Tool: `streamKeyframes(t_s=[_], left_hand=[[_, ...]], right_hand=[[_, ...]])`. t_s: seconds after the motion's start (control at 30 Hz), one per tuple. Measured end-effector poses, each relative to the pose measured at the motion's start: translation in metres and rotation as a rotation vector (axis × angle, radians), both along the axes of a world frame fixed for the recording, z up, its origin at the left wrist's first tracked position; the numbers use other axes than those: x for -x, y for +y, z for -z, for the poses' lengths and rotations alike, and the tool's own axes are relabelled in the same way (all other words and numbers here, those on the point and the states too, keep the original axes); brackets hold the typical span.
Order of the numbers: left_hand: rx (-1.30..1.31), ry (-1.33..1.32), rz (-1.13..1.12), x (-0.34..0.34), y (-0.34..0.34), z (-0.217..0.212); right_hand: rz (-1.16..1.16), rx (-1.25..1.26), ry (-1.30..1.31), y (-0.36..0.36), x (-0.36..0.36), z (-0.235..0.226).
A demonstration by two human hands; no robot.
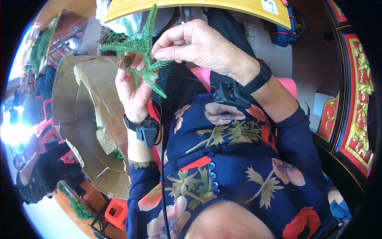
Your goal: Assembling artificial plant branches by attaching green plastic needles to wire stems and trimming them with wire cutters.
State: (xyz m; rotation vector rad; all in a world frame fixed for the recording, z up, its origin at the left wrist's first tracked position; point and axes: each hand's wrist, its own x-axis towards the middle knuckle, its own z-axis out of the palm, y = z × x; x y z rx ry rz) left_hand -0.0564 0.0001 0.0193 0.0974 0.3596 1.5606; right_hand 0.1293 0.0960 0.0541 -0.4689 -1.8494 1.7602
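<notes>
A green artificial-looking pine sprig [148,38], its needled prongs spread out, is held up in front of me near the table's edge. My left hand [135,93] grips it from below, with the fingers partly hidden behind the prongs. A brown pine cone [125,62] sits at the sprig's left side, against my left fingers. From the right, my right hand [199,47] reaches across, thumb and forefinger pinched at a prong near the sprig's middle. The exact spot between those fingertips is hard to make out.
A yellow table [234,4] edges the far side. Left of my arm stands a torn, open cardboard box [65,91] with greenery inside. A blue bag [283,35] lies at far right, near a carved red-and-gold panel [360,99]. Another person [43,171] and a red stool [116,211] are at left.
</notes>
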Motion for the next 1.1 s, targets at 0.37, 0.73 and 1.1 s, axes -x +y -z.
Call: streamKeyframes(t_s=[0.37,0.73,1.1], left_hand=[[0.159,-0.078,0.008,0.001,0.001,0.013],[0.151,-0.188,0.084,-0.004,-0.003,0.007],[0.032,-0.14,0.065,0.006,-0.013,-0.004]], right_hand=[[0.03,-0.013,0.051,-0.007,0.002,0.002],[0.005,0.426,0.153,-0.012,-0.003,0.0],[-0.018,0.625,0.196,-0.006,0.005,0.021]])
